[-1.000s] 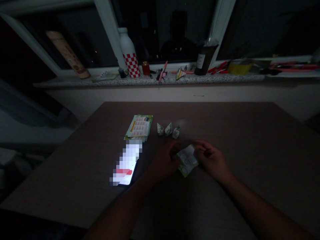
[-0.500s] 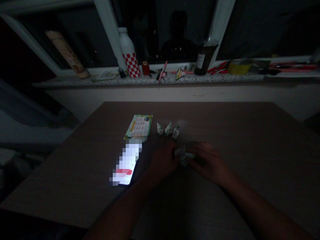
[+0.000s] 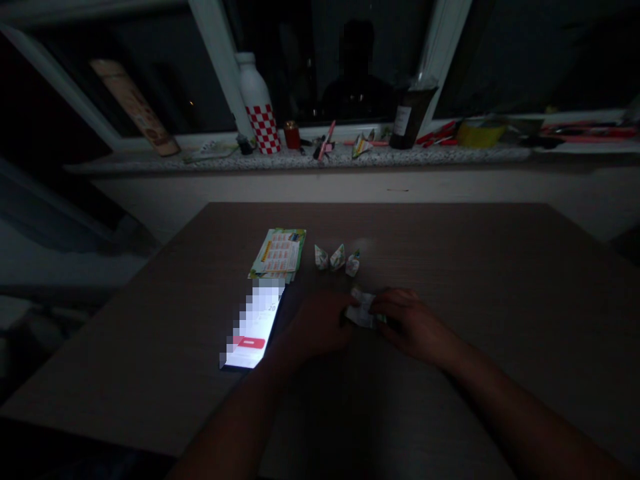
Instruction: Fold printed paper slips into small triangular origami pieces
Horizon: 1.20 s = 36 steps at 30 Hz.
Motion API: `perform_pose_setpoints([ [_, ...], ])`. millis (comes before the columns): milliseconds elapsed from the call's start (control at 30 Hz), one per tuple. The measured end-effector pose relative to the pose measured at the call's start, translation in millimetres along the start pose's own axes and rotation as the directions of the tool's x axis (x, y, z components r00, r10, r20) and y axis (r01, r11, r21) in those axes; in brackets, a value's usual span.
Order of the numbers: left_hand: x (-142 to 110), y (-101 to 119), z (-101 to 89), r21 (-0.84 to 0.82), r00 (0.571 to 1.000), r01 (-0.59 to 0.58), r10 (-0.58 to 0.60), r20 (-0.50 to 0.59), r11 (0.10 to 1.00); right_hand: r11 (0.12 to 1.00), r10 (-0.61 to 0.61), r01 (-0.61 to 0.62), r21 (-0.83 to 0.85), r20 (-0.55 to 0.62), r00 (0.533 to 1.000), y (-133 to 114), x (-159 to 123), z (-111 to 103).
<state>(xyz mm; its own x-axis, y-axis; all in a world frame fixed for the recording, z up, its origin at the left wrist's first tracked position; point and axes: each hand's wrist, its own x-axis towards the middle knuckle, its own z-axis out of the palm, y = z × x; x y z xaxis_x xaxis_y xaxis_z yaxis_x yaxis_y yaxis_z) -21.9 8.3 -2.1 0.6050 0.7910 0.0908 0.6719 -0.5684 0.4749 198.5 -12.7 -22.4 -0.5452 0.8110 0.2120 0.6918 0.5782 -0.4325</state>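
A small piece of printed paper (image 3: 364, 311) is held between my two hands just above or on the table. My left hand (image 3: 325, 321) grips its left edge, the fingers dark and partly hidden. From the other side, my right hand (image 3: 407, 319) pinches it with the fingers on top and the thumb below. Beyond the hands three small folded paper shapes (image 3: 337, 257) stand in a row, pointed at the top. The dim light hides the folds of the held paper.
A lit phone (image 3: 253, 327) lies left of my left hand. Behind it is a stack of printed cards (image 3: 279, 252). Along the windowsill (image 3: 200, 165) stand a checkered white bottle (image 3: 263, 110), a small red jar (image 3: 291, 135), a dark bag (image 3: 407, 120) and several pens.
My left hand has shifted slightly left and down. The paper, folded and raised before, now appears flatter between the fingers. The right hand stays nearly in place.
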Motion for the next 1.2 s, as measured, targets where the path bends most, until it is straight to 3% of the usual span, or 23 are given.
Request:
perform_pose_setpoints([
  [233, 1.0, -4.8, -9.4, 0.144, 0.986, -0.14, 0.151, -0.068, 0.98, 0.997, 0.061, -0.062, -0.049, -0.04, 0.997, 1.0, 1.0, 3.1],
  [467, 3.9, 0.6, -1.3, 0.079, 0.964, -0.254, 0.246, 0.106, 0.964, 0.997, 0.074, -0.075, -0.015, -0.026, 0.997, 0.6, 1.0, 2.9],
  [800, 7.7, -1.0, -1.8, 0.03, 0.975, -0.203, 0.199, 0.097, 0.979, 0.998, 0.062, -0.063, 0.013, 0.013, 0.998, -3.7, 1.1, 0.2],
  [1100, 10.6, 7.9, 14.7, 0.308, 1.0, -0.024, 0.026, 0.0, 0.951, 0.997, 0.071, -0.071, 0.042, -0.012, 0.997, -1.1, 2.1, 1.5],
  [1200, 9.9, 10.7, 17.2, 0.367, 1.0, -0.013, 0.019, -0.013, 0.93, 0.997, 0.069, -0.069, 0.04, 0.005, 0.998, 0.4, 2.2, 0.5],
])
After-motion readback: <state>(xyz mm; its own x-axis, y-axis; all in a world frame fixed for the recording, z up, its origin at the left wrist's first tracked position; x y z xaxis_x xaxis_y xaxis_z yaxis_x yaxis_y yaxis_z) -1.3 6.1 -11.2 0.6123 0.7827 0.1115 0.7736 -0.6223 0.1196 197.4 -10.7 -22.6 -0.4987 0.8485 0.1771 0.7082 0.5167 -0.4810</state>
